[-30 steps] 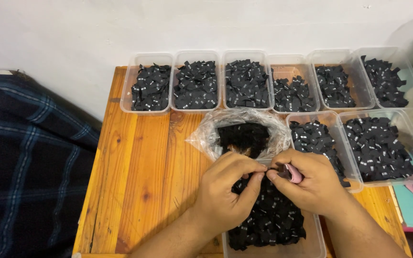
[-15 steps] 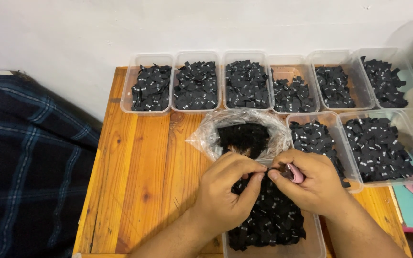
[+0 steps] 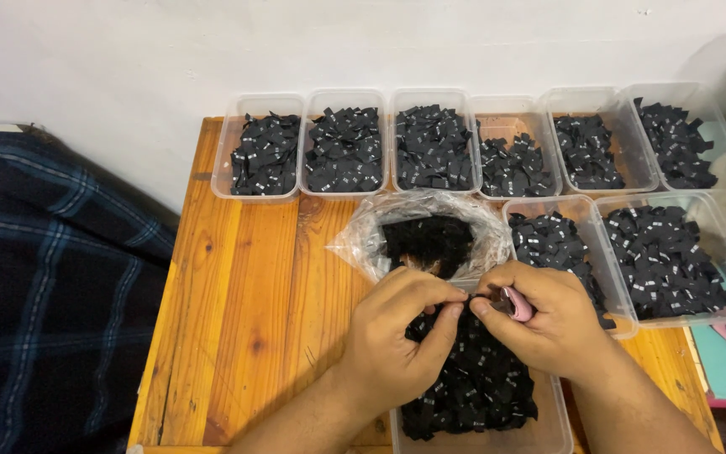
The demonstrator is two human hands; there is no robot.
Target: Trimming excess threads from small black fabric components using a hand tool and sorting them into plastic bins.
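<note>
My left hand (image 3: pixel 397 336) and my right hand (image 3: pixel 548 324) meet fingertip to fingertip over a clear plastic tub (image 3: pixel 548 429) heaped with small black fabric labels (image 3: pixel 472 378). Both pinch a small black label between them at the tub's far end. A small pink tool (image 3: pixel 516 303) is tucked in my right hand. Just beyond the fingers lies an open clear plastic bag (image 3: pixel 363 244) with a dark bundle of black labels (image 3: pixel 426 240) inside.
A row of several clear tubs (image 3: pixel 258 101) of black labels lines the far edge of the wooden table (image 3: pixel 237 319). Two more tubs (image 3: pixel 716 214) stand at the right. A dark plaid cloth (image 3: pixel 44 286) lies left of the table. A white wall is behind.
</note>
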